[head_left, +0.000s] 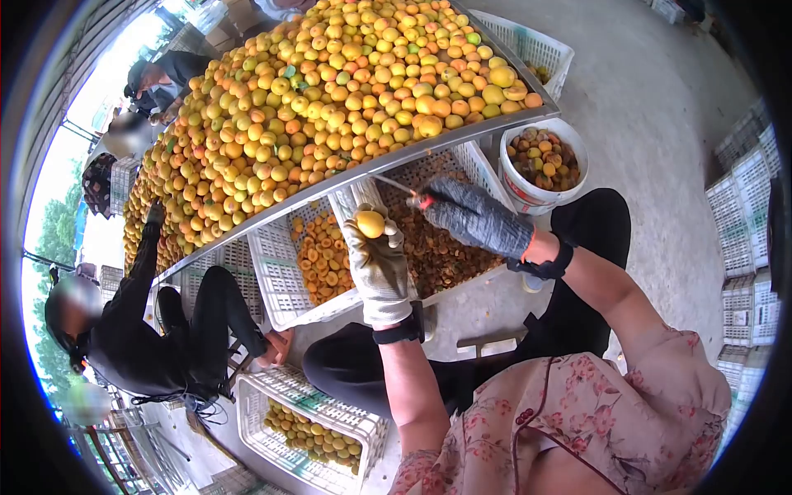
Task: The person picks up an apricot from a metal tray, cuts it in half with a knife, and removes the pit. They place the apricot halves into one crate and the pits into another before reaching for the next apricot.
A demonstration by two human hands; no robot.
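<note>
Floral shirt nearest; left hand gripping yellow fruit, right hand gripping red-tipped tool, above white crates.

Grey concrete floor, smooth and lightly marked; stacked white perforated plastic crates along the right edge; ribbed metal roofing at upper left, bright daylight entering past green leafy trees.
</note>
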